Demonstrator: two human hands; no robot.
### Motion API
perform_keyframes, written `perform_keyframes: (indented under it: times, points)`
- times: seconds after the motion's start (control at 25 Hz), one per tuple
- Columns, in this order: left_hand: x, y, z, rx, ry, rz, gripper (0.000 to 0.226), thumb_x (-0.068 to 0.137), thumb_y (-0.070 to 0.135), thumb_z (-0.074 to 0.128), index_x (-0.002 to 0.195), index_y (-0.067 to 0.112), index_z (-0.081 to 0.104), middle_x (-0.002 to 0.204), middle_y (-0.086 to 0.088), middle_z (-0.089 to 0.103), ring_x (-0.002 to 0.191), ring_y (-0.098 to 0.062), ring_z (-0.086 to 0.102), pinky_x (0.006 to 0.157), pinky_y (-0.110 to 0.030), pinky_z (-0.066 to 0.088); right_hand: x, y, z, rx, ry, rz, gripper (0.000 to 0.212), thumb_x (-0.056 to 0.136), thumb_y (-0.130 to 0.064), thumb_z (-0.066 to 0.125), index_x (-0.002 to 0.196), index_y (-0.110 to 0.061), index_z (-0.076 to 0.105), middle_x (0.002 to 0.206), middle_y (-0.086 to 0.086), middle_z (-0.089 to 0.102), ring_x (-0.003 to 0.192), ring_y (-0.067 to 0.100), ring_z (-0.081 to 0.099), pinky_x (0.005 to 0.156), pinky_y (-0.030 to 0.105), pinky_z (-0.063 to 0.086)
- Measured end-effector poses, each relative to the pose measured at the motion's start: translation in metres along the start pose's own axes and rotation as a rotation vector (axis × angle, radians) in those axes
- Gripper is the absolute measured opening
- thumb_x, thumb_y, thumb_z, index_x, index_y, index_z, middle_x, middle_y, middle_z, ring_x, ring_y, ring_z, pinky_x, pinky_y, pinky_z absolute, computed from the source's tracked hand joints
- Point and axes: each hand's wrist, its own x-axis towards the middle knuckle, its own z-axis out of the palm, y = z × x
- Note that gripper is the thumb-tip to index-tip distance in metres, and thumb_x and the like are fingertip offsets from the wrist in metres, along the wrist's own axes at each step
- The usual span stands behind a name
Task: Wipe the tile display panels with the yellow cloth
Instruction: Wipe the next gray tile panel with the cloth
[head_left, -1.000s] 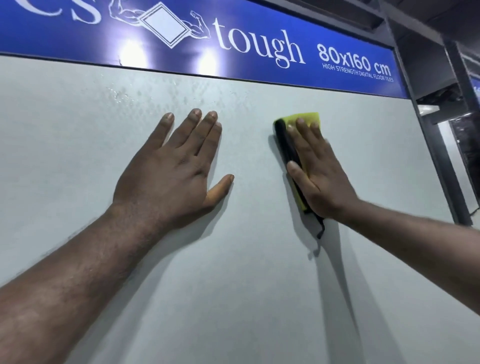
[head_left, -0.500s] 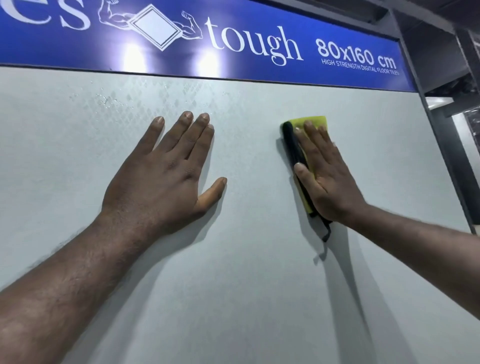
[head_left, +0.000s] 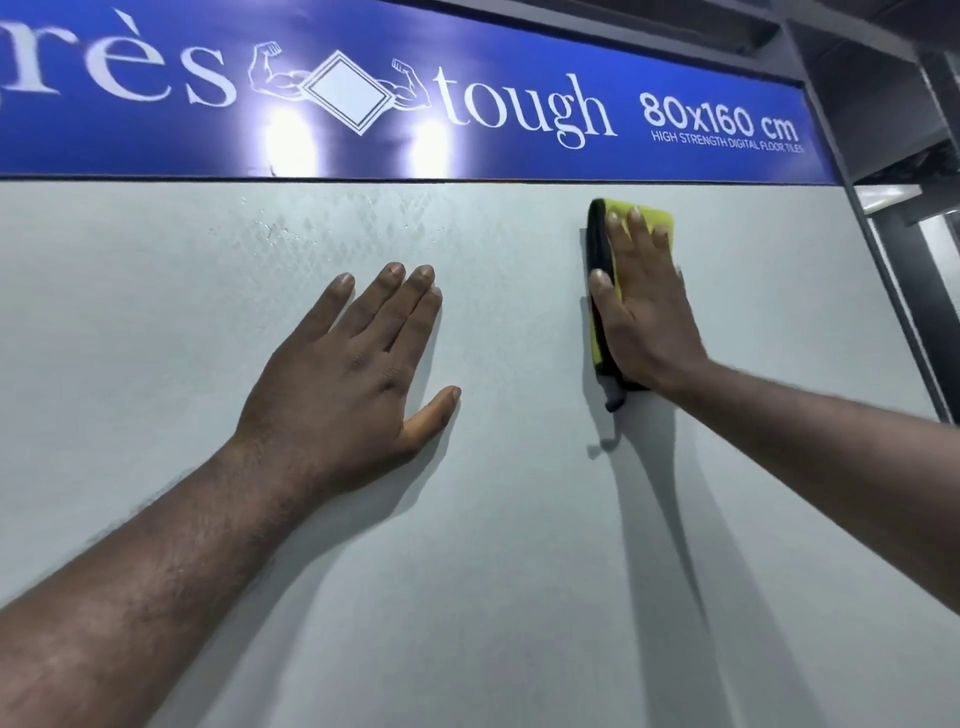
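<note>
Now my right hand (head_left: 647, 312) presses the yellow cloth (head_left: 652, 215) flat-fingered near the tile panel (head_left: 519, 571) top; my left hand (head_left: 353, 374) braces open. I should sweep with even pressure across the damp patch (head_left: 332, 223).

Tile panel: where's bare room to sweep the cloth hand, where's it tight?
Free: the strip between left hand and right hand; the broad lower tile panel between the two forearms; the upper left band between blue sign and left hand. Tight: yellow cloth sits just under the sign's edge, and the dark frame post bounds the right.
</note>
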Motion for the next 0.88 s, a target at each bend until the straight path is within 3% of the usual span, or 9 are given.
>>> perform_keyframes:
  times: [0.16,0.36,0.52,0.6,0.72,0.88]
  points:
    - [-0.026,-0.02,-0.005,-0.028,0.035,0.039,0.087,0.105,0.064,0.035,0.169,0.005,0.033,0.178,-0.01,0.027,0.164,-0.026,0.027,0.134,-0.05,0.024,-0.051,-0.025,0.019,-0.058,-0.032,-0.286,0.064,0.11,-0.047,0.034,0.17,-0.037,0.012,0.176,-0.02,-0.003,0.163,0.008,-0.007,0.132,0.042,0.004]
    - [-0.063,-0.068,-0.02,0.0,0.027,0.09,0.089,0.105,0.067,0.032,0.169,0.005,0.032,0.178,-0.009,0.026,0.164,-0.027,0.028,0.133,-0.052,0.024,-0.012,-0.068,0.016,0.009,0.051,0.097,0.068,0.108,-0.051,0.027,0.17,-0.032,0.01,0.178,-0.01,-0.002,0.164,0.015,-0.009,0.132,0.053,0.008]
    - [-0.085,-0.096,-0.027,0.017,0.017,0.058,0.091,0.104,0.069,0.029,0.169,0.005,0.033,0.178,-0.01,0.027,0.164,-0.027,0.028,0.133,-0.053,0.023,-0.058,-0.118,0.035,-0.059,-0.041,-0.294,0.065,0.111,-0.046,0.036,0.17,-0.036,0.013,0.175,-0.022,-0.004,0.163,0.008,-0.008,0.132,0.042,0.006]
    - [-0.099,-0.106,-0.029,0.011,0.013,0.05,0.091,0.103,0.069,0.027,0.169,0.007,0.033,0.178,-0.008,0.026,0.164,-0.026,0.027,0.133,-0.053,0.022,-0.057,-0.113,0.035,-0.1,-0.011,-0.252,0.066,0.109,-0.05,0.033,0.17,-0.034,0.014,0.177,-0.017,0.0,0.164,0.01,-0.006,0.133,0.042,0.006]
    - [-0.11,-0.118,-0.031,0.015,0.027,0.076,0.091,0.103,0.069,0.025,0.168,0.007,0.035,0.177,-0.009,0.029,0.164,-0.025,0.03,0.133,-0.053,0.024,-0.011,-0.14,0.034,-0.056,0.074,0.039,0.075,0.103,-0.06,0.023,0.171,-0.03,0.013,0.178,-0.009,0.003,0.165,0.017,-0.003,0.133,0.05,0.007]
    - [-0.116,-0.117,-0.032,0.078,-0.023,0.058,0.093,0.102,0.068,0.012,0.172,0.007,0.021,0.18,-0.009,0.016,0.167,-0.025,0.017,0.135,-0.053,0.014,-0.074,-0.183,0.055,-0.05,0.025,-0.208,0.064,0.111,-0.043,0.039,0.17,-0.035,0.015,0.171,-0.027,-0.004,0.164,0.008,-0.006,0.132,0.04,0.004]
